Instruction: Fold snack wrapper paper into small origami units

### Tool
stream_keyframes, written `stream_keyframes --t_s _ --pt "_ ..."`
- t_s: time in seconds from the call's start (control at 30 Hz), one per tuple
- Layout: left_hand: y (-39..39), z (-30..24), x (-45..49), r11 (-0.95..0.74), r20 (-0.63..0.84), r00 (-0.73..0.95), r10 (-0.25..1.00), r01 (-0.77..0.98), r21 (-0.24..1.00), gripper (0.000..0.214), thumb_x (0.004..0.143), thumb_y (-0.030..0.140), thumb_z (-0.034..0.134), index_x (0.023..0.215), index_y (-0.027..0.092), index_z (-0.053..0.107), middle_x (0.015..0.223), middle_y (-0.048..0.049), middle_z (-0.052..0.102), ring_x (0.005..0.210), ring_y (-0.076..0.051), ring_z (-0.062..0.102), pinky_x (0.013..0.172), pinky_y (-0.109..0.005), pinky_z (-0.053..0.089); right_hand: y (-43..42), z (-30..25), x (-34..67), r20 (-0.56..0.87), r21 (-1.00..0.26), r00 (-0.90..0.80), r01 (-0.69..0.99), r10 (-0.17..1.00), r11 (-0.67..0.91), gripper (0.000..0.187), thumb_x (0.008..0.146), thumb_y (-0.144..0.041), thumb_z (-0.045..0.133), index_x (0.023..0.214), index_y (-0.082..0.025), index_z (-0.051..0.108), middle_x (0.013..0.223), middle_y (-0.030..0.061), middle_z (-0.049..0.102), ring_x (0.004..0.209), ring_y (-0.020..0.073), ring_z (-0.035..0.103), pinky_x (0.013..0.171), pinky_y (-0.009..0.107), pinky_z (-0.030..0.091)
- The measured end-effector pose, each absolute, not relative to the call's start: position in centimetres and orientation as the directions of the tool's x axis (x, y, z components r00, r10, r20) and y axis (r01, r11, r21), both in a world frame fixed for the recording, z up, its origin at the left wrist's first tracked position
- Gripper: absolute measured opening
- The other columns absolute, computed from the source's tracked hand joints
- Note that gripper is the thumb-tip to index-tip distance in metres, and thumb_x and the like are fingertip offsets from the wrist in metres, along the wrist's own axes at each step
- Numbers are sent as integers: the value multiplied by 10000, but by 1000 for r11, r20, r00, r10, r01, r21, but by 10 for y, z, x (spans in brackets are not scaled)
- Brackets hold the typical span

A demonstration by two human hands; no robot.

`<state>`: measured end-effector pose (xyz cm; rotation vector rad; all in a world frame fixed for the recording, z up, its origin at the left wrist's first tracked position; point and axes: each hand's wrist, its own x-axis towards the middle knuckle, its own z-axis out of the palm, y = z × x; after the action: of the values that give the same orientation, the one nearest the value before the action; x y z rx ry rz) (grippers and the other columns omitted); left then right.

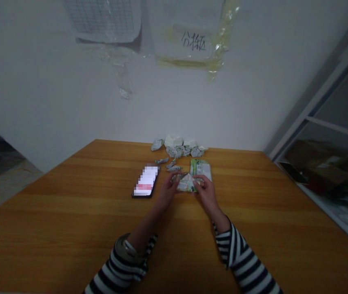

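Note:
Between my hands is a small green-and-white printed packet [186, 185], its upper edge folded or creased. My left hand [169, 187] pinches its left side with thumb and fingers. On the right side, my right hand [204, 188] grips it the same way. Just behind my right hand lies a flat green-and-white packet [200, 166] on the table, partly covered by that hand. Several small twisted or crumpled wrapper pieces [171, 164] lie just beyond my left hand.
A wooden table [100, 220] stands against a white wall. Left of my hands lies a phone [146, 181] with its screen lit. Crumpled printed packets and white paper [176, 147] are heaped at the table's back edge. Shelving with cardboard boxes [314, 159] stands to the right.

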<state>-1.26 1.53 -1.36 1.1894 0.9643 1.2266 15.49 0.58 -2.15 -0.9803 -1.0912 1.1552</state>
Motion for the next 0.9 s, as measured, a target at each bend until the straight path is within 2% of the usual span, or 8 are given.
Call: stream_keyframes --t_s 0.07,0.13,0.27,0.37,0.53,0.67,0.8,0.9 --pt "16 -13 -14 -53 76 149 986 -154 987 464 744 496 690 1088 184 666 1125 -93 669 904 -235 654 714 -340 576 6 -21 154 124 -971 118 -190 985 145 304 692 -440 738 865 -202 661 505 -69 506 425 99 476 397 213 479" --pt "16 -14 -16 -1 38 201 979 -182 983 441 720 472 721 1042 171 704 1166 -109 658 966 -261 650 754 -357 569 5 -19 153 114 -967 160 -207 980 146 300 675 -438 750 827 -189 680 501 -70 487 415 86 453 397 211 485" --pt "17 -15 -18 71 13 294 956 -275 959 395 714 458 731 986 173 740 1233 -116 639 1070 -287 624 841 -402 547 3 -15 154 110 -965 185 -216 977 149 375 682 -411 747 977 -184 696 525 -58 535 419 89 478 410 221 498" --pt "16 -14 -16 65 21 337 941 -244 968 412 671 441 774 976 164 748 1137 -110 692 1028 -276 644 874 -416 530 3 -16 154 125 -969 209 -185 970 164 358 694 -390 735 986 -186 707 501 -64 534 390 81 445 384 213 476" --pt "16 -11 -15 -15 29 215 976 -67 998 479 592 392 841 983 129 753 936 -95 747 902 -248 672 851 -373 516 6 -17 153 118 -971 123 -193 985 140 296 640 -410 773 833 -185 760 675 14 701 563 150 615 528 286 563" --pt "16 -9 -20 1 17 196 980 -92 996 559 568 393 855 1048 133 736 944 -96 747 810 -214 676 752 -327 536 10 -19 158 160 -982 6 -100 987 159 329 615 -376 802 883 -189 777 764 45 757 637 181 667 615 314 562" --pt "18 -11 -23 -3 22 229 973 -82 997 579 619 386 831 1127 139 701 952 -89 749 738 -188 675 720 -327 544 13 -23 168 205 -978 -74 -48 976 202 361 617 -373 799 930 -194 770 894 76 772 773 226 708 711 351 560" --pt "20 -15 -24 -148 131 201 971 68 987 458 693 372 776 1081 134 723 915 -98 759 776 -239 693 757 -378 545 12 -24 172 269 -958 -65 86 961 274 305 671 -339 762 952 -220 766 959 72 766 838 246 712 778 390 551"
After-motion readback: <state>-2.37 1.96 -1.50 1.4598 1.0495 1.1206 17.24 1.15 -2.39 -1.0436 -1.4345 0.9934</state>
